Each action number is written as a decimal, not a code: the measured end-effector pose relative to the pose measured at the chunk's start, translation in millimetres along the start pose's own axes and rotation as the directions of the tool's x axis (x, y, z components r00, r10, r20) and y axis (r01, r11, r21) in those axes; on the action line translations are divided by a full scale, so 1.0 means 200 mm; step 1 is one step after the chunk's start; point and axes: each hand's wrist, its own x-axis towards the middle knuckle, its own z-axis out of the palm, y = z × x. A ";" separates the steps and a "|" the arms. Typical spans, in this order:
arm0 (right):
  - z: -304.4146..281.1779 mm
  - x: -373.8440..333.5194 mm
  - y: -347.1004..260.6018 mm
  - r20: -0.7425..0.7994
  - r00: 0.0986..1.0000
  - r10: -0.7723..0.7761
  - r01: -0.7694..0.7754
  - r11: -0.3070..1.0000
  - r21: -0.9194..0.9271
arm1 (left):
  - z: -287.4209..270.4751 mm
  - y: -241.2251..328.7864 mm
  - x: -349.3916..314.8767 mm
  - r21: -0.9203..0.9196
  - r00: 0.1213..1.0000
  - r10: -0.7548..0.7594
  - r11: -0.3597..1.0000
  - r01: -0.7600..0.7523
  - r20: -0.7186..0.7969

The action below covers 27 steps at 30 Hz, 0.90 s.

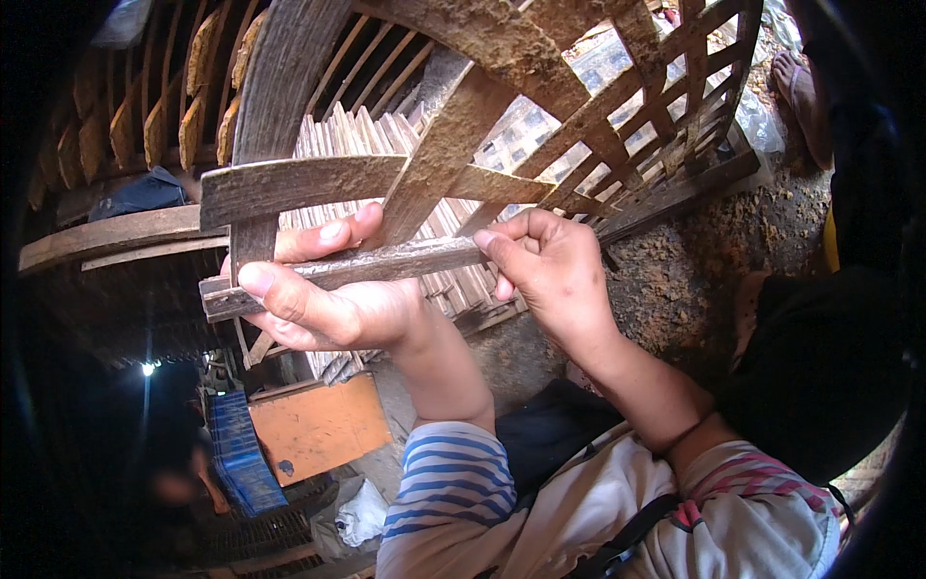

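A lattice panel of woven bamboo slats [424, 183], brown and dusty, stands tilted in front of me. Along its near edge runs a narrow wooden strip [386, 262]. My left hand [338, 309] is closed around the strip's left end, thumb on the near side and fingers reaching behind to the slats. My right hand [555, 265] pinches the edge strip farther right, thumb and forefinger pressed together where the slats meet it. Whether a small piece sits in that pinch, I cannot tell.
Behind the lattice lies a stack of thin pale slats [338, 145]. Racks of curved slats [164, 96] fill the upper left. An orange panel [318, 429] and a blue slatted object [241, 454] are lower left. A sandalled foot [801, 96] shows upper right, beside clear plastic [762, 130].
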 end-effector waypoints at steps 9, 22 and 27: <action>-0.31 0.05 -0.15 0.606 0.795 0.008 0.305 0.859 -0.411 | 0.04 0.05 -0.02 -0.075 0.999 -0.042 0.996 0.041 -0.006; -0.19 0.11 -0.14 0.420 0.793 -0.442 0.604 0.478 -0.637 | 0.03 0.00 0.04 -0.043 0.989 -0.127 0.991 0.130 0.078; -0.16 0.12 -0.13 0.427 0.760 -0.490 0.648 0.510 -0.566 | 0.03 -0.02 0.02 0.037 0.988 -0.152 0.987 0.153 -0.019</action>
